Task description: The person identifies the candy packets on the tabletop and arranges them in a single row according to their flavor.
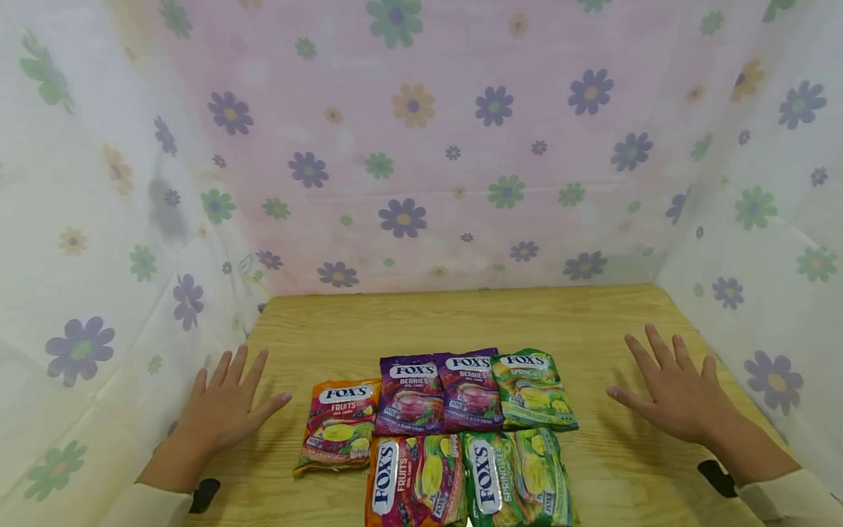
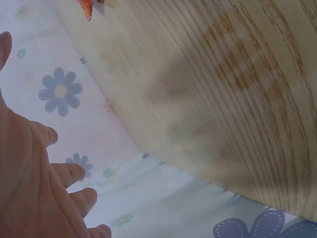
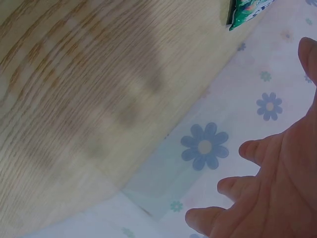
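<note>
Candy bags lie between the empty hands (both spread wide), touching neither

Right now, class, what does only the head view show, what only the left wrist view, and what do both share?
Only the head view shows the right hand, two Fox's Berries packets and two Spring Tea packets. Only the left wrist view shows the palm side of the left hand. Both share that hand, the wood-grain table, the flowered cloth and an orange packet's corner.
</note>
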The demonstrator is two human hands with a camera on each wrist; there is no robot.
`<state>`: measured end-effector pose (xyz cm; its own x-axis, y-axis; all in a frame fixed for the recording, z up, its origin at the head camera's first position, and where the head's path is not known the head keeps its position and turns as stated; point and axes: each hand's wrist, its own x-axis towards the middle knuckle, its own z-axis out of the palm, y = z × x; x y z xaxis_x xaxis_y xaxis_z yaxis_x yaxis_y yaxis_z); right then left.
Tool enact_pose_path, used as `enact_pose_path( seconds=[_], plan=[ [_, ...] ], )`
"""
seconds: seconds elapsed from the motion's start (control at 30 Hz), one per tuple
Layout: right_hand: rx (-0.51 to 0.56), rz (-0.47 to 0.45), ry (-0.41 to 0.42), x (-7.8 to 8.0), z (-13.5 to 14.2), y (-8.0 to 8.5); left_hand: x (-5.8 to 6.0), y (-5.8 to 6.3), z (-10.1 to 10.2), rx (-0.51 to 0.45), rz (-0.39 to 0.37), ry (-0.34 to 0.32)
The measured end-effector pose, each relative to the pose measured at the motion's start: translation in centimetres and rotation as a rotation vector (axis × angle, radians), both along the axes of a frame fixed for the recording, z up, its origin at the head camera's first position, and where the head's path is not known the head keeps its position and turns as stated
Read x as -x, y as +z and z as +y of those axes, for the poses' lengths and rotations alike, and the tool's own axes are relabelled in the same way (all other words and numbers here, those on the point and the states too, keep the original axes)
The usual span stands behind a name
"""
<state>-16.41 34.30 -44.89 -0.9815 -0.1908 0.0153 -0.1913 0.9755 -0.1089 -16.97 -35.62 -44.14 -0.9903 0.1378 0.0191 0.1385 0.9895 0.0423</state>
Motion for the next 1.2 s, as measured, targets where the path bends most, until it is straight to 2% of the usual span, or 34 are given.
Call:
enact_pose_path(
  seconds=[0.73,1.03,1.2],
  plan=[
    [0.005,0.022,-0.005,-0.3,-0.3,0.1,0.7,-0.2,0.9,0.035,0.086,-0.058],
    [-0.016,0.040,0.008,-0.2,-0.4,-0.1,0.6,0.4,1.9,0.045,0.078,-0.066],
    [-0.024,0.048,0.013,-0.2,-0.4,-0.2,0.7,0.2,2.1,0.049,0.067,-0.060]
  ],
)
